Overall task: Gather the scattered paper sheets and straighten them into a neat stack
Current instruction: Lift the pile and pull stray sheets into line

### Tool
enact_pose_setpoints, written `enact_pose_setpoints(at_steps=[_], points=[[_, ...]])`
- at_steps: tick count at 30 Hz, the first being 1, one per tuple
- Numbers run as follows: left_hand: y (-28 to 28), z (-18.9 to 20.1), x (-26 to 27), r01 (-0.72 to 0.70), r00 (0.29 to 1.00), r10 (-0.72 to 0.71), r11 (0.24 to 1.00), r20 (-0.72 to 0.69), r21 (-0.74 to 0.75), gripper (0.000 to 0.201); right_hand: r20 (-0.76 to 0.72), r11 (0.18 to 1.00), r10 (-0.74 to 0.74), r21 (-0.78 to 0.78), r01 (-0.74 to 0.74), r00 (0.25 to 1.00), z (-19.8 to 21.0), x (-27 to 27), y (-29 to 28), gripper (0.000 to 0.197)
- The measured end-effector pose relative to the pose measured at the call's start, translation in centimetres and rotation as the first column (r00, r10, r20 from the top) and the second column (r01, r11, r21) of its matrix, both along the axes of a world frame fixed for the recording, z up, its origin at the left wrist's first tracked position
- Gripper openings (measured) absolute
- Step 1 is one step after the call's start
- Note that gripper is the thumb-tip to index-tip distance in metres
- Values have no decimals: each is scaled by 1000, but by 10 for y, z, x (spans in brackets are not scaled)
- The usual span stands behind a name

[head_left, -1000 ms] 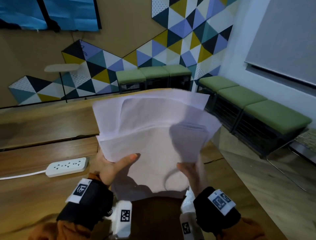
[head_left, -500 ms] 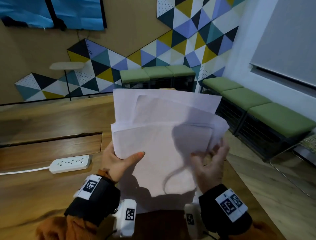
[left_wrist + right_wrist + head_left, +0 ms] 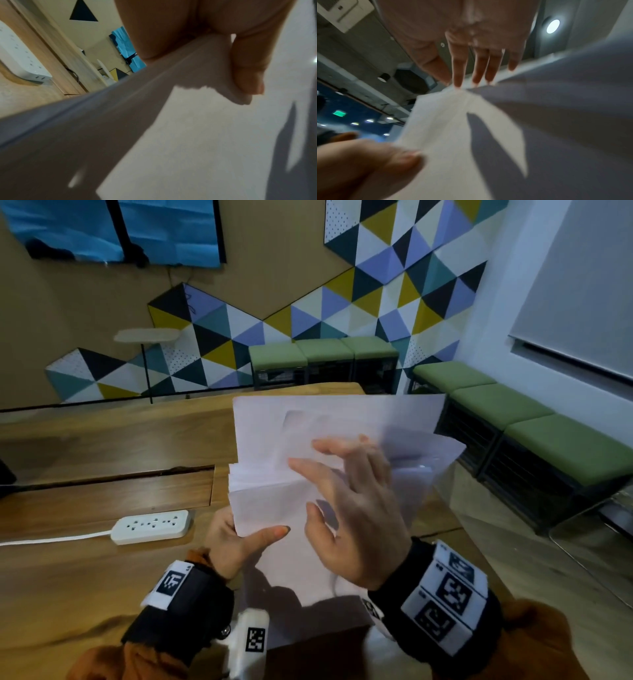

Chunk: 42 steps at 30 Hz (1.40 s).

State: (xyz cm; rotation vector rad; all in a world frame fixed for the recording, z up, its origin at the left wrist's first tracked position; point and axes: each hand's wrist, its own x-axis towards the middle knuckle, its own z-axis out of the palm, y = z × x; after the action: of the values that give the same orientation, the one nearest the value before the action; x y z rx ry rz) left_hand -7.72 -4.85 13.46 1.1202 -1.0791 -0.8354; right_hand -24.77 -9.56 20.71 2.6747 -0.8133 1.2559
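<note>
Several white paper sheets (image 3: 267, 501) are fanned unevenly and held upright over the wooden table (image 3: 102, 559). My left hand (image 3: 236, 542) pinches their left edge, thumb on the front sheet; the left wrist view shows the thumb (image 3: 247, 70) pressed on the paper (image 3: 197, 135). My right hand (image 3: 349, 508) is in front of the sheets with fingers spread and nearly straight. In the right wrist view its fingertips (image 3: 458, 81) reach the upper edge of the paper (image 3: 471, 148), holding nothing.
A white power strip (image 3: 150, 525) with its cord lies on the table left of my hands. A seam runs across the tabletop behind it. Green-cushioned benches (image 3: 513, 419) line the wall to the right and back. The table's right edge is near my right wrist.
My right hand let go of the sheets' right side and moved up across their front, fingers spread. The left hand kept its pinch. The sheets shifted slightly right.
</note>
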Motion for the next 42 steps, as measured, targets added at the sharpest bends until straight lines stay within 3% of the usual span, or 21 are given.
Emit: enact_pose_setpoints(at_steps=[4, 10, 12, 15, 17, 19, 21, 24, 26, 28, 32, 36, 39, 42], points=[[8, 1, 2, 65, 998, -65, 998, 14, -21, 62, 142, 994, -96, -35, 102, 985, 10, -2, 14, 68], [11, 13, -8, 137, 990, -131, 985, 59, -103, 76, -85, 999, -9, 42, 13, 996, -9, 6, 23, 61], [11, 11, -7, 114, 993, -112, 987, 28, -109, 80, -85, 999, 1, 49, 3, 996, -10, 6, 24, 65], [11, 8, -3, 134, 990, -130, 986, 45, -96, 55, 15, 996, -93, -2, 93, 996, 9, 6, 17, 75], [12, 9, -2, 132, 990, -128, 989, 61, -60, 55, -21, 990, -144, -5, 144, 989, 24, 6, 13, 78], [12, 10, -4, 121, 991, -118, 992, 69, -35, 71, -120, 992, -122, 21, 125, 985, 28, 8, 12, 69], [15, 14, -9, 109, 992, -108, 994, 58, -14, 74, -162, 996, -75, 28, 80, 984, 22, 10, 17, 52], [16, 13, -6, 90, 994, -87, 995, 73, -34, 65, -80, 998, -36, 41, 40, 996, 14, 6, 25, 53], [15, 11, -2, 91, 992, -87, 995, 90, -45, 39, -21, 995, -73, 67, 74, 997, 23, -1, 23, 64], [13, 4, 1, 75, 996, -74, 997, 54, -19, 36, 10, 989, -128, 82, 127, 992, 35, -10, 16, 66], [8, 8, -9, -60, 996, 64, 996, 62, -67, 22, 85, 985, -174, 8, 174, 981, 52, -21, 5, 29], [-1, 28, -17, -44, 994, 56, 993, 97, -114, 39, 193, 984, -149, -69, 164, 970, 69, -28, -1, 17], [-3, 25, -13, 33, 992, -22, 996, 126, -84, 39, 106, 981, -176, -59, 183, 979, 72, -31, -2, 21], [4, 10, -13, 67, 995, -67, 998, 80, 0, 43, -49, 993, -99, 60, 102, 994, 61, -32, -3, 28]])
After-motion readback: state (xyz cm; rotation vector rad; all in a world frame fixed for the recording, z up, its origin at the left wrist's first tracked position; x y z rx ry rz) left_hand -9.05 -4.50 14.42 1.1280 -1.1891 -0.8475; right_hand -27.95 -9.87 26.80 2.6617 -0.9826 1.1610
